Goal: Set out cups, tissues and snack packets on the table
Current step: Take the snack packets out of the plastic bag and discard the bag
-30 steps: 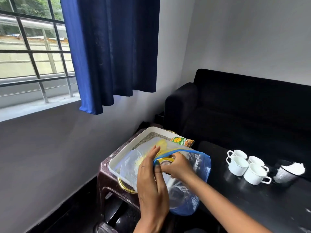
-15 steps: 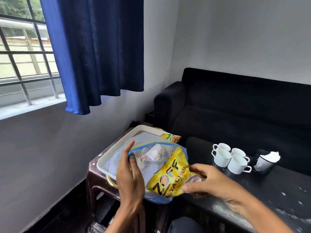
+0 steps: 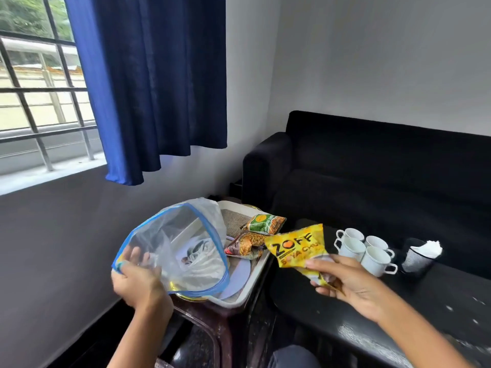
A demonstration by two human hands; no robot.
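My right hand grips a yellow snack packet by its lower corner, above the left end of the black table. My left hand holds the blue-edged rim of a clear zip bag, which gapes open over the white tray. A green packet and a brown-orange packet lie in the tray. Several white cups stand clustered on the table, with a dark holder of white tissues to their right.
The tray sits on a dark brown stool to the left of the table. A black sofa runs behind both. A blue curtain and barred window are at the left. My knee shows at the bottom.
My right hand has carried the yellow packet out of the bag and rightward over the table's end. My left hand has shifted to the bag's left rim, lifting it open and uncovering the brown-orange packet.
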